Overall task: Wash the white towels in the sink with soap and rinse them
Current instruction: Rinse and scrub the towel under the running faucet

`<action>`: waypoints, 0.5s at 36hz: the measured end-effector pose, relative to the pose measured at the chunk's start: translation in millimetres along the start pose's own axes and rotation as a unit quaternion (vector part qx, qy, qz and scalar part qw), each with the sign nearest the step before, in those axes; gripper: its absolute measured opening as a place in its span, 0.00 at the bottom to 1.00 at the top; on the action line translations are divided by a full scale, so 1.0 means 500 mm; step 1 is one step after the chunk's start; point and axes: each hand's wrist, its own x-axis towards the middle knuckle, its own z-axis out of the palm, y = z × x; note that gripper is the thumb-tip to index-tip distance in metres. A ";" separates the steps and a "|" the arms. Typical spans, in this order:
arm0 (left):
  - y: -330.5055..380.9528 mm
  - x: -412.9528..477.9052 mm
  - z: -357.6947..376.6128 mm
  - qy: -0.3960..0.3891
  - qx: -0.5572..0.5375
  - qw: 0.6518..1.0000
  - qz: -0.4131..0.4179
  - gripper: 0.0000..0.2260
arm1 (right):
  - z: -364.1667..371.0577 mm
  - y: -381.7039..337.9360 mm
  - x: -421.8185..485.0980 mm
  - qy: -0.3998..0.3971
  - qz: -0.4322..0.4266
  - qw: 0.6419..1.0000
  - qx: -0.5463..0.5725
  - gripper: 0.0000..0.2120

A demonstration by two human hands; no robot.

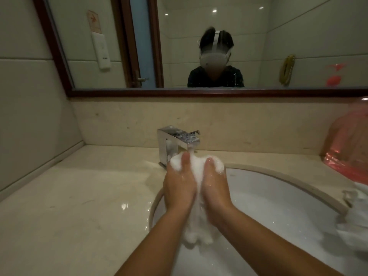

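Both hands, left hand and right hand, grip towel under faucet | more towels on sink rim

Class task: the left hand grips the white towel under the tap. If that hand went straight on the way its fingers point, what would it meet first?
Probably the chrome faucet: the left hand points up towards it, holding the towel. Depth is unclear.

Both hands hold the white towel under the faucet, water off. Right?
Not quite: the water is on. The head view shows a stream falling from the faucet onto the white towel, held by the left hand and right hand.
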 end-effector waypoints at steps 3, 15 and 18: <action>-0.010 0.022 -0.003 -0.038 0.012 0.999 -0.028 0.25 | 0.004 -0.019 -0.037 0.016 -0.020 1.000 0.009 0.24; 0.024 0.012 0.000 -0.024 0.039 0.996 -0.079 0.33 | -0.012 -0.035 -0.041 0.027 -0.056 0.996 -0.057 0.20; 0.015 0.025 -0.016 -0.021 0.022 0.997 -0.070 0.31 | -0.005 -0.040 -0.040 0.010 -0.070 0.993 -0.093 0.20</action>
